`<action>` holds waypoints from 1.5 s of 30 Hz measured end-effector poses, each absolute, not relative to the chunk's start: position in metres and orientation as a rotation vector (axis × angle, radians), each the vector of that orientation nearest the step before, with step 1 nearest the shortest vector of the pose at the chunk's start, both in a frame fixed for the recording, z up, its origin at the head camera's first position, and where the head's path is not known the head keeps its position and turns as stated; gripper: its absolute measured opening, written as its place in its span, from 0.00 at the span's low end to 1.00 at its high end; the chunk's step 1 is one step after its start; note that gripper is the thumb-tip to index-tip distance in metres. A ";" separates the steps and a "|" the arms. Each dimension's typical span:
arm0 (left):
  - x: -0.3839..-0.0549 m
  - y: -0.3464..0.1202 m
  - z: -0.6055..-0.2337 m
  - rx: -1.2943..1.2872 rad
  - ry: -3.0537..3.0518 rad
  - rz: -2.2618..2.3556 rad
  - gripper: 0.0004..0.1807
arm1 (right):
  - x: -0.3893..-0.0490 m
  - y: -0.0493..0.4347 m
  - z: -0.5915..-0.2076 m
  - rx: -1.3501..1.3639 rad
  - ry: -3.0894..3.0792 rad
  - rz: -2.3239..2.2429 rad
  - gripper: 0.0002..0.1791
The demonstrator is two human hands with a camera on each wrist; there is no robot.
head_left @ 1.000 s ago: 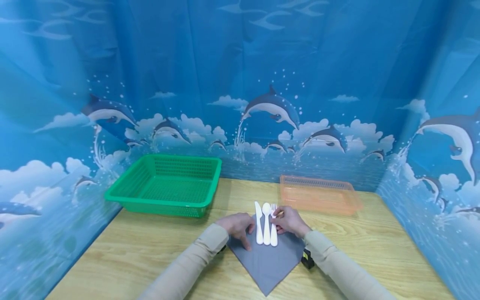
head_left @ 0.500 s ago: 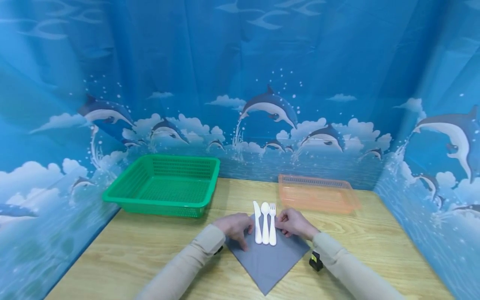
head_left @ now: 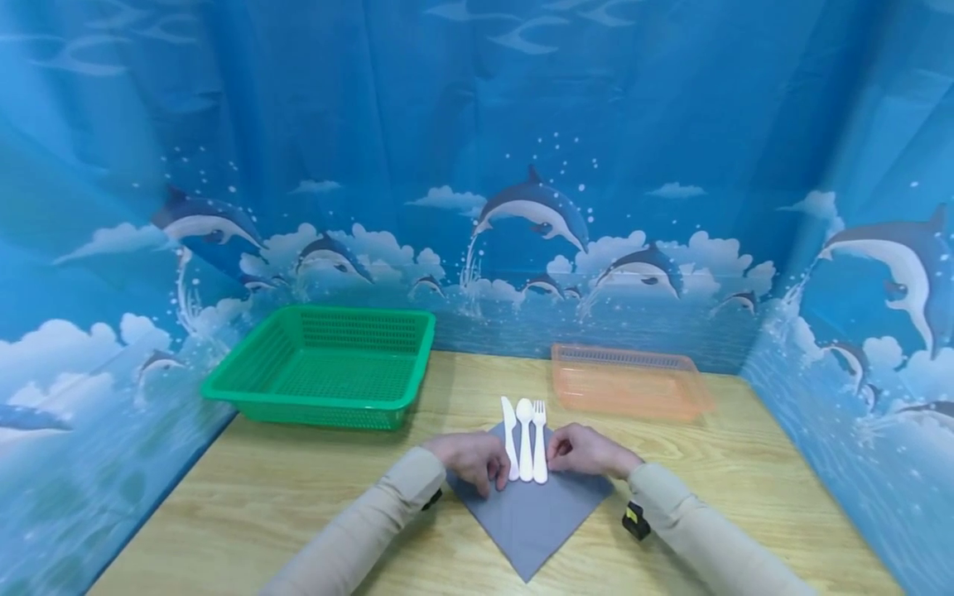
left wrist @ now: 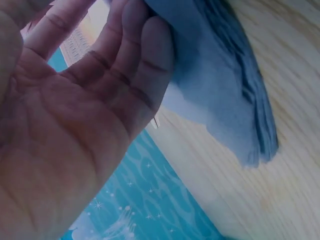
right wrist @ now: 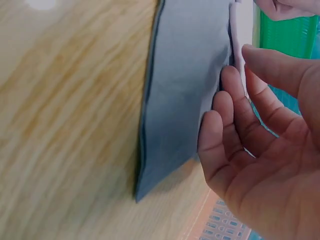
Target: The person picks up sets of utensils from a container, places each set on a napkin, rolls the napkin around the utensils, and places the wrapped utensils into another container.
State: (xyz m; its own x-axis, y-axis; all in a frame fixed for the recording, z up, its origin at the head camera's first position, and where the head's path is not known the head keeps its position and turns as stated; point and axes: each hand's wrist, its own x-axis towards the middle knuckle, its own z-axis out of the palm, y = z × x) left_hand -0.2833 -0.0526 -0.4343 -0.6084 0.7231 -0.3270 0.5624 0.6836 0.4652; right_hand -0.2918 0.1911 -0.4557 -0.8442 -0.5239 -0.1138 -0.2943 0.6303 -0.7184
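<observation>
In the head view, a white knife (head_left: 510, 426), spoon (head_left: 525, 439) and fork (head_left: 540, 443) lie side by side on a dark grey napkin (head_left: 527, 530), their upper ends past its far edge. My left hand (head_left: 471, 459) rests at the left of the row, with its fingertips against the knife handle. Just right of the fork handle, my right hand (head_left: 592, 451) touches the napkin with loosely bent fingers. Its thumb is close to a white handle (right wrist: 238, 40) in the right wrist view. My left fingers (left wrist: 156, 55) partly hide the napkin in the left wrist view.
A green basket (head_left: 406, 406) stands at the back left of the wooden table (head_left: 246, 505). Farther right is a shallow orange basket (head_left: 629, 410). A blue dolphin-print curtain (head_left: 462, 124) encloses the back and sides.
My right hand has come off the fork and shifted to the right, settling beside its handle. My left hand has drawn in to the knife handle. The head view has shifted slightly.
</observation>
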 end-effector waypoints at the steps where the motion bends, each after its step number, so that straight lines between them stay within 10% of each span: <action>1: -0.283 -0.053 -0.435 0.985 2.407 0.429 0.11 | -0.292 0.190 -0.456 -0.657 2.543 -1.038 0.04; 38: -0.289 -0.064 -0.442 0.955 2.175 0.645 0.05 | -0.284 0.202 -0.447 -0.810 2.425 -0.938 0.05; 45: -0.302 -0.073 -0.444 0.920 2.123 0.811 0.04 | -0.272 0.212 -0.437 -0.993 2.367 -0.729 0.25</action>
State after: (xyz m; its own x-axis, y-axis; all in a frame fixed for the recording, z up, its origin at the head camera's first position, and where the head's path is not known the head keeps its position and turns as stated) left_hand -0.3023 -0.0734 -0.4439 -0.5217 0.7864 -0.3309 0.3651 0.5563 0.7464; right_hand -0.2717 0.2125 -0.4365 -0.6285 -0.7484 -0.2120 -0.4992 0.5971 -0.6279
